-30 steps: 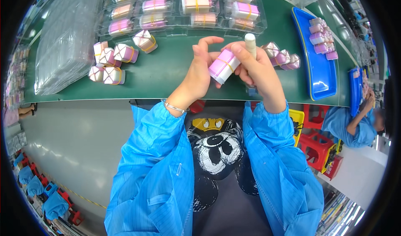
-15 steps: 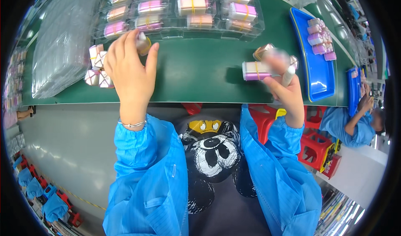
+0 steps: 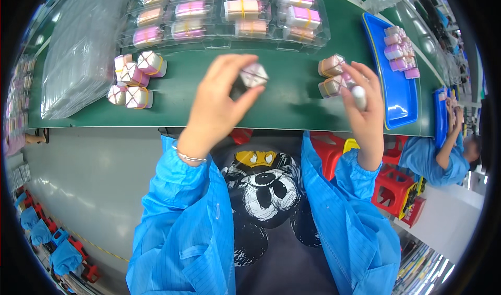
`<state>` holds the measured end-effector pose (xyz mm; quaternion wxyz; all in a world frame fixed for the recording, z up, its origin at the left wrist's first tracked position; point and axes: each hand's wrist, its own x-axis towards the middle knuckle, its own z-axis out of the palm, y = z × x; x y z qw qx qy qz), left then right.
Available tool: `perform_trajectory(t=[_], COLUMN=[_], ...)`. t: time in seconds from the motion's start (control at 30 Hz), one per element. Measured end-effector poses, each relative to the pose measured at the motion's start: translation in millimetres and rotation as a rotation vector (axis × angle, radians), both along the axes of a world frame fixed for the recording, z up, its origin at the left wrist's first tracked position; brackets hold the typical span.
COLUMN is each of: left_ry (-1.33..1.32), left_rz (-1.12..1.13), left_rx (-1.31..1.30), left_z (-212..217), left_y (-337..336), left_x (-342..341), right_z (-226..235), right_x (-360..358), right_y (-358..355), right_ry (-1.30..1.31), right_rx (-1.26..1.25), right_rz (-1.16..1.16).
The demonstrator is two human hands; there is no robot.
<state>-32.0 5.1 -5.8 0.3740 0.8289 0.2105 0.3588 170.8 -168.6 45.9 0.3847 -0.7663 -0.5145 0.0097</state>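
My left hand [image 3: 222, 94], raised over the middle of the green table, grips a small rubber-banded bundle [image 3: 254, 75] whose pale end shows crossed lines. My right hand [image 3: 366, 99] has its fingers curled around a white, round-ended stick [image 3: 359, 94], pen-like in shape. Its fingertips are at two pink-and-tan banded bundles, a rear one [image 3: 331, 65] and a front one [image 3: 331, 86]; whether they touch is hidden. At the left, several similar bundles [image 3: 136, 75] sit clustered together, some with crossed-line ends facing me.
Clear plastic trays [image 3: 209, 40] with banded bundles in compartments lie at the back. A stack of clear trays [image 3: 78, 60] stands far left. The blue tray [image 3: 399, 104] at right holds more bundles. Red stools [image 3: 326, 151] are below the table edge. Another person [image 3: 436, 156] sits far right.
My left hand has moved from the left cluster toward the table's middle, carrying the bundle. At the right, the front bundle has shifted and sits in line with the rear one; my right hand stays close.
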Motion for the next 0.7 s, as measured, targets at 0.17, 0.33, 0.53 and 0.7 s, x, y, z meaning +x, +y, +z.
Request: perform_trajectory(t=[0.17, 0.33, 0.53, 0.7], left_ry=[-0.051, -0.036, -0.105, -0.064], left_rz=[-0.138, -0.246, -0.214, -0.226], left_rx=[-0.324, -0.329, -0.277, -0.233], left_z=[-18.3, -20.2, -22.5, -21.9], left_y=[-15.7, -10.5, -15.7, -14.0], left_x=[11.3, 11.1, 11.5, 10.5], right_z=[8.4, 2.7, -4.6, -6.9], right_x=[-3.9, -20.1, -50.4, -50.2], right_y=[6.9, 58.8, 91.8, 98.0], right_ry=[0.637, 0.895, 0.905, 0.866], right_rx=[0.637, 0.798, 0.574, 0.427], right_rz=[0.129, 0.620, 0.658, 0.752])
